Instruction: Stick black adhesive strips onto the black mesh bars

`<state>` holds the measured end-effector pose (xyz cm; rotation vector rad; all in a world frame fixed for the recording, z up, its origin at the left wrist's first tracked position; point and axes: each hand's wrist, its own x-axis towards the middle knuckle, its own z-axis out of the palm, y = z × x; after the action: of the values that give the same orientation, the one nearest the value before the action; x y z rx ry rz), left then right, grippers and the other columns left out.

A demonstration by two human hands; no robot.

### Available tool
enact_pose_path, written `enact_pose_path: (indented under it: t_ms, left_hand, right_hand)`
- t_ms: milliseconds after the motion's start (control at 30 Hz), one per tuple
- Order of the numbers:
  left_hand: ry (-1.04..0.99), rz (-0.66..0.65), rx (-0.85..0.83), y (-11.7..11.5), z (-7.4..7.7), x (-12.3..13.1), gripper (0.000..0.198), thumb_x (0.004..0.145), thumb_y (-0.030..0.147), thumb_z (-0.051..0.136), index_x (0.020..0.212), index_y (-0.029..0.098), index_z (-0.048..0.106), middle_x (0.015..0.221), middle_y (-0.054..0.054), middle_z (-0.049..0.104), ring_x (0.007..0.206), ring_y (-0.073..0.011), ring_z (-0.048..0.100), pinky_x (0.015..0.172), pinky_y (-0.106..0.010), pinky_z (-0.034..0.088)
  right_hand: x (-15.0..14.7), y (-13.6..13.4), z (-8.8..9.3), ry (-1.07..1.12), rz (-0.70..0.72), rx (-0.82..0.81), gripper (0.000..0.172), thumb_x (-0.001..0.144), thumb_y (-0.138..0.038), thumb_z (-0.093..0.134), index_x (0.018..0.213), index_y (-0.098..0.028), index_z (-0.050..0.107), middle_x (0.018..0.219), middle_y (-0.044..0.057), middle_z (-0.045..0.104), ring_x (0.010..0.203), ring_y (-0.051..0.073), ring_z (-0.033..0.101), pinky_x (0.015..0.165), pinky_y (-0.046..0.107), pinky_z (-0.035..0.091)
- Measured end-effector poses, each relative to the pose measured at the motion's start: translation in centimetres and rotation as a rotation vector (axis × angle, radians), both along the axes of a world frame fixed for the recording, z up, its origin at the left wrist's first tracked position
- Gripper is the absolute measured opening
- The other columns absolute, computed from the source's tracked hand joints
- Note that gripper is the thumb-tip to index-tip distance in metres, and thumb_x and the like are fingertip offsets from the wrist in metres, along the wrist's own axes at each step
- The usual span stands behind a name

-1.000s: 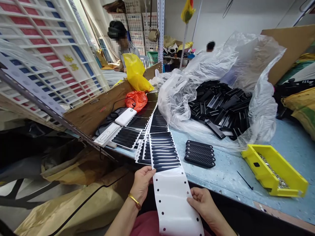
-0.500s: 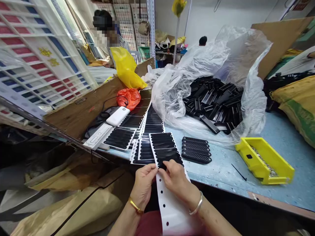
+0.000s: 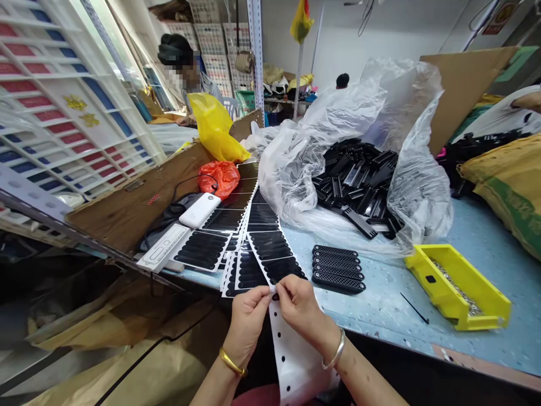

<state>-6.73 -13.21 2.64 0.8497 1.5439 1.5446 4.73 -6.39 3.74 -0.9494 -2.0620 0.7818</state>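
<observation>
A long white backing strip (image 3: 291,349) with punched holes runs from my lap up onto the table, carrying rows of black oval stickers (image 3: 274,256). My left hand (image 3: 247,324), with a gold bangle, pinches the strip's left edge. My right hand (image 3: 302,310), with a silver bangle, pinches at the lowest black sticker beside it. Both sets of fingertips meet at the strip, just at the table's front edge. A stack of black mesh combs (image 3: 338,269) lies to the right of the strip.
More sticker sheets (image 3: 203,251) and a white power bank (image 3: 199,210) lie to the left. A clear plastic bag (image 3: 406,186) holds several black combs. A yellow bin (image 3: 459,285) sits right. Other people are at the back. Brown sacks lie under the table.
My right hand rose from the strip's lower right edge to meet my left hand at the lowest sticker row. The strip slid toward me, and the camera tilted slightly.
</observation>
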Motion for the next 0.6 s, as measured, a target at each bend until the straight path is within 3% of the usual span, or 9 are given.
enact_pose_path:
  t_ms: [67, 200, 267, 433, 600]
  left_hand:
    - [-0.076, 0.029, -0.014, 0.5, 0.0, -0.6, 0.013, 0.071, 0.026, 0.071, 0.077, 0.017, 0.078, 0.073, -0.004, 0.073, 0.066, -0.0145, 0.062, 0.063, -0.023, 0.048]
    - [-0.3, 0.125, -0.014, 1.9, 0.3, -3.3, 0.019, 0.061, 0.028, 0.078, 0.074, 0.014, 0.076, 0.063, -0.003, 0.071, 0.057, -0.0129, 0.06, 0.055, -0.021, 0.047]
    - [-0.323, 0.217, 0.012, 2.7, 0.4, -5.1, 0.021, 0.054, 0.027, 0.08, 0.07, 0.014, 0.075, 0.06, -0.003, 0.07, 0.055, -0.0122, 0.06, 0.053, -0.02, 0.046]
    - [-0.171, 0.424, 0.098, 4.6, 0.3, -8.2, 0.021, 0.054, 0.026, 0.077, 0.07, 0.014, 0.074, 0.061, -0.001, 0.07, 0.055, -0.0124, 0.06, 0.054, -0.021, 0.048]
    - [0.034, 0.525, 0.257, 6.7, 1.1, -9.5, 0.023, 0.066, 0.029, 0.07, 0.082, 0.014, 0.074, 0.075, -0.003, 0.073, 0.066, -0.0145, 0.064, 0.063, -0.024, 0.051]
  right_hand:
    - [-0.1, 0.9, 0.5, 0.087, -0.054, -0.05, 0.028, 0.084, -0.018, 0.05, 0.056, -0.018, 0.056, 0.053, 0.002, 0.056, 0.049, 0.012, 0.051, 0.049, 0.025, 0.035]
    - [1.2, 3.1, 2.6, 0.428, -0.158, -0.435, 0.027, 0.081, -0.033, 0.061, 0.059, -0.016, 0.061, 0.052, 0.001, 0.059, 0.04, 0.011, 0.053, 0.04, 0.022, 0.038]
    - [2.6, 3.8, 3.8, 0.604, -0.199, -0.541, 0.027, 0.075, -0.038, 0.07, 0.062, -0.015, 0.065, 0.052, 0.001, 0.061, 0.039, 0.011, 0.054, 0.04, 0.022, 0.042]
    - [7.2, 3.9, 5.5, 0.802, -0.281, -0.6, 0.027, 0.065, -0.037, 0.083, 0.073, -0.014, 0.073, 0.056, 0.004, 0.066, 0.039, 0.012, 0.058, 0.041, 0.023, 0.048]
    - [11.7, 2.7, 5.3, 0.842, -0.297, -0.71, 0.029, 0.06, -0.034, 0.087, 0.079, -0.015, 0.078, 0.063, 0.011, 0.072, 0.045, 0.021, 0.065, 0.04, 0.028, 0.051]
